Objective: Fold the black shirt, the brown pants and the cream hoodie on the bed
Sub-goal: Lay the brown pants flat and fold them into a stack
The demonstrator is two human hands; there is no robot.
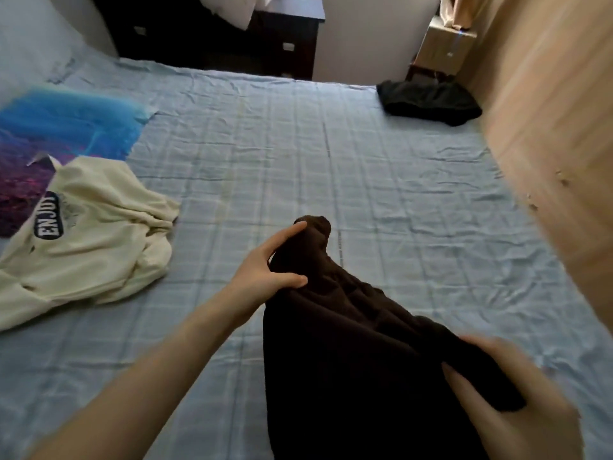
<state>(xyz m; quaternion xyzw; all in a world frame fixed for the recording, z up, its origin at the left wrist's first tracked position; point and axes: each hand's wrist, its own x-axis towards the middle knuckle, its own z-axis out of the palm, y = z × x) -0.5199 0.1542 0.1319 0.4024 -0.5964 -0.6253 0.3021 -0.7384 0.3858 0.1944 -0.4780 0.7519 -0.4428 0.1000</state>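
Two hands gripping the brown pants (348, 343), lifted above the near middle of the bed (298, 154). Left hand (265, 270) pinching a bunched upper edge, thumb in front, fingers curled behind the cloth. Right hand (507, 390) blurred, thumb and fingers closed on the other edge, lower and nearer. Dark fabric hanging between them and dropping out of view below. Further left, cream hoodie (96, 247) crumpled on the sheet, "ENJOY" patch facing up, its top edge overlapping a blue and purple cloth (63, 127). Far right corner, black shirt (431, 101) in a heap. Beyond the bed, dark dresser (232, 38).
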